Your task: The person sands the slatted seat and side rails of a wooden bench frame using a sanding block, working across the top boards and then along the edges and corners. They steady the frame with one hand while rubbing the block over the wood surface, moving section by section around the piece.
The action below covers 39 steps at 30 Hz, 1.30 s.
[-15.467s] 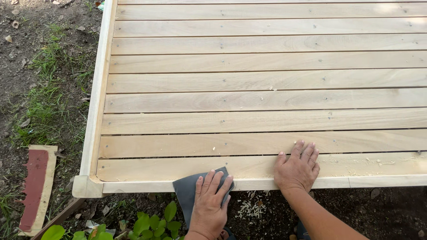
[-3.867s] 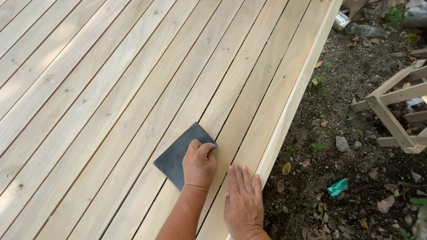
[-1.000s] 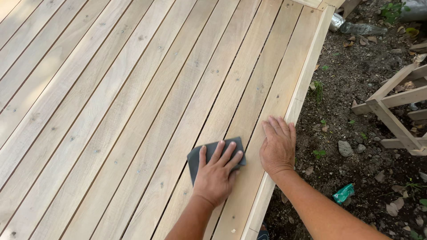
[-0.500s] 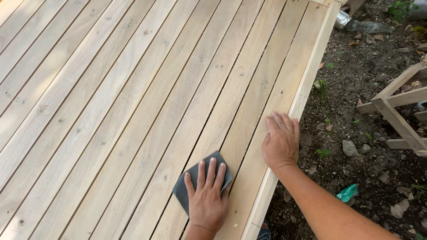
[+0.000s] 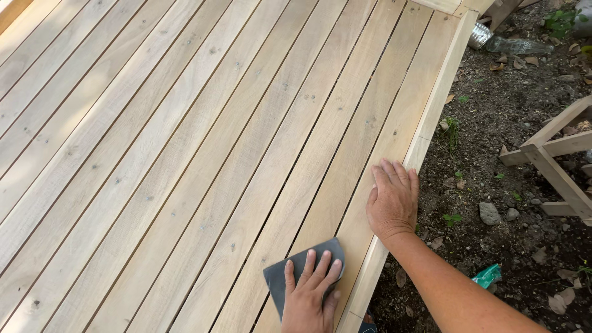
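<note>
Grey sandpaper (image 5: pixel 295 275) lies at bottom centre, pinned flat under my left hand (image 5: pixel 310 298), fingers spread, not clenched. My right hand (image 5: pixel 393 201) rests open, palm down, on the outermost board (image 5: pixel 404 105) of the deck, centre right. Step judged: sanding. Next stroke needs even pressure along the grain

Soft even daylight, dappled brighter patches upper left; sharp focus, no glare.
</note>
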{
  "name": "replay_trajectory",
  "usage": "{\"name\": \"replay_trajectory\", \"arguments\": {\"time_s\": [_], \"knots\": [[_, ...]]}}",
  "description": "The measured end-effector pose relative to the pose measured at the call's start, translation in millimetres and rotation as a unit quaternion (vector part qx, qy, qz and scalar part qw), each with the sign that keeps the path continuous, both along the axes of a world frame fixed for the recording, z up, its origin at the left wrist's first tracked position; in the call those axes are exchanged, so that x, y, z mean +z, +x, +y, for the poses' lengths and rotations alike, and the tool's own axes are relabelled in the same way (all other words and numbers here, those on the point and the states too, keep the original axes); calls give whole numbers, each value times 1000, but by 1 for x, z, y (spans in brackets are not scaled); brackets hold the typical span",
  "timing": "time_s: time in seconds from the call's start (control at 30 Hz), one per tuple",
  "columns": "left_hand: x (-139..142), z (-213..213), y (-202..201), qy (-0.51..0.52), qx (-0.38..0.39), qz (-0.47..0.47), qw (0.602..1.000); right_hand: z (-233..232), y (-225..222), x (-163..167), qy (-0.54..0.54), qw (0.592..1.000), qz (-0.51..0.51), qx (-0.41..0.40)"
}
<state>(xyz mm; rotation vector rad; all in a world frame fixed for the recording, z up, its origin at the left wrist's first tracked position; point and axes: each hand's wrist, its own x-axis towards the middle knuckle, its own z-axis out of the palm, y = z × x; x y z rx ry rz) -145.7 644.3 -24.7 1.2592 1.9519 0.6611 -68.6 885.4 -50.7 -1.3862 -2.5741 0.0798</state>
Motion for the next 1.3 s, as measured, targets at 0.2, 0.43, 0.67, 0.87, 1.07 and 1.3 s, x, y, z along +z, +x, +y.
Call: {"name": "replay_trajectory", "arguments": {"time_s": [0.2,0.43,0.67,0.87,1.07,1.3], "knots": [[49,95,-34,-6,300,-377,876,-4,9,29,-257,934,248,-3],[72,167,-47,146,318,-708,613,-21,25,75,-638,386,655,-122],[37,209,-19,138,379,-685,607,-27,32,93,-556,401,724,-78],[-11,227,-2,156,221,-178,946,-16,61,102,-415,484,748,-185],[-37,230,-6,105,-45,269,956,-120,89,44,-218,905,351,-97],[-39,227,-4,90,-45,270,958,-72,42,-12,-188,945,261,-59]]}}
